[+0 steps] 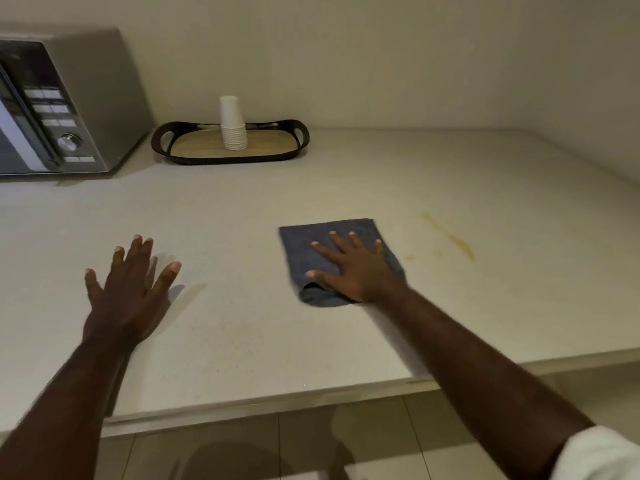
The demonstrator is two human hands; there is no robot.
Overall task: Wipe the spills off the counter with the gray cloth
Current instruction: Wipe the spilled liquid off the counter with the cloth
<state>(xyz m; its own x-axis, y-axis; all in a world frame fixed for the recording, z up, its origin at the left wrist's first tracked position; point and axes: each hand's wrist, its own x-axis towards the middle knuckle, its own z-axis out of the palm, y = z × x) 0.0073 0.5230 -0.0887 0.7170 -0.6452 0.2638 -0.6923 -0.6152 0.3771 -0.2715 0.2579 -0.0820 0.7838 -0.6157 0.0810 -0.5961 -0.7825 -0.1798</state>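
Right forearm, nearest the lens: enters from the lower right corner, a pale sleeve (602, 455) cut off by the frame edge. Right hand (356, 268): palm down, fingers spread wide, pressed flat on the gray cloth (332, 251); nothing gripped. Cloth: folded, roughly rectangular, lying on the tabletop (242, 209) right of centre; its near edge bunches under the heel of the hand, and part of it is hidden beneath the palm. Left hand (128, 289): open, fingers splayed, empty; appears to hover just over the surface, though contact cannot be judged, and its outline is blurred. Spill (450, 237): a thin yellowish streak on the tabletop right of the cloth, apart from it, with a fainter spot near its lower end. Tray (298, 133): dark rim, wood-toned base, at the back by the wall. Stack of white cups (232, 123): upright on the tray. Microwave (62, 102): far left, cropped by the frame; panel labels unreadable.
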